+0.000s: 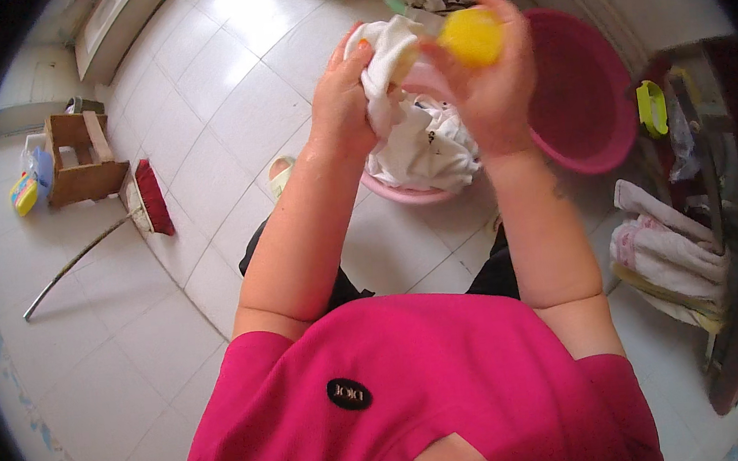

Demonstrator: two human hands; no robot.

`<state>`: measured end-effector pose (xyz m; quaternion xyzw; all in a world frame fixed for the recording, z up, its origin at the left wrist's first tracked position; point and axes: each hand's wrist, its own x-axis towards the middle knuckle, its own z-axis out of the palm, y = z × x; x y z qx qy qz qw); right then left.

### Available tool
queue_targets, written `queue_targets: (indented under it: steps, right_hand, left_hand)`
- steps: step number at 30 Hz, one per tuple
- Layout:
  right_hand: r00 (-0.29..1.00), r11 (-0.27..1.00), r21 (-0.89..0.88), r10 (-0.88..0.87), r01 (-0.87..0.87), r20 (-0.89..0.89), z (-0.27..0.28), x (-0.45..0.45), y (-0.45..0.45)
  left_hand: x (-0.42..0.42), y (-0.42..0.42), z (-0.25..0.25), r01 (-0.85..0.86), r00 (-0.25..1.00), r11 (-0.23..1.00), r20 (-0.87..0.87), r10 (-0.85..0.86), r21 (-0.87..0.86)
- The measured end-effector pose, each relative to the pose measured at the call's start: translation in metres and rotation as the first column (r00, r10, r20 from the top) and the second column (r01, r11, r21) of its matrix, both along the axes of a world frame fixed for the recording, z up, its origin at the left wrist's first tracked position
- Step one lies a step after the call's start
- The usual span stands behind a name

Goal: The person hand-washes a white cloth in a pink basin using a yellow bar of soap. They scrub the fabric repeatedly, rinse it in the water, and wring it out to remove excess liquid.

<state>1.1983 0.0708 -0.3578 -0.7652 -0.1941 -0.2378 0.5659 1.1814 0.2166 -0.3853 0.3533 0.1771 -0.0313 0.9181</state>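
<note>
Bunched white cloth [385, 49] is gripped in my left hand [339, 96], raised above a pink basin [405, 195]. My right hand [499, 98] holds a rounded yellow object [473, 36], perhaps a bar of soap; motion blur hides its detail. The yellow object is just to the right of the held cloth, and whether the two touch I cannot tell. Below my hands, a heap of white garments [424, 148] with some dark marks fills the pink basin on the tiled floor.
At right lies a larger magenta basin [585, 89]. Beyond my hands stands a green-rimmed basin [395, 1] of clothes. Towels [664, 255] hang at far right near a lime-green brush [652, 108]. A red broom [153, 198] and wooden stool [81, 181] are at left.
</note>
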Motion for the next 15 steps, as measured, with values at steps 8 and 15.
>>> queue_targets:
  steps: [8, 15]
  right_hand:
    - [0.973, 0.962, -0.249, -0.161, 0.116, -0.167, -0.026, 0.013, 0.006]
    - [0.992, 0.92, -0.386, 0.106, -0.069, 0.074, -0.006, -0.047, 0.034]
  left_hand:
    - [-0.024, -0.043, -0.002, 0.086, 0.987, 0.995, -0.133, -0.092, -0.049]
    - [-0.016, -0.011, -0.038, 0.133, 0.989, 0.986, 0.074, -0.126, -0.096]
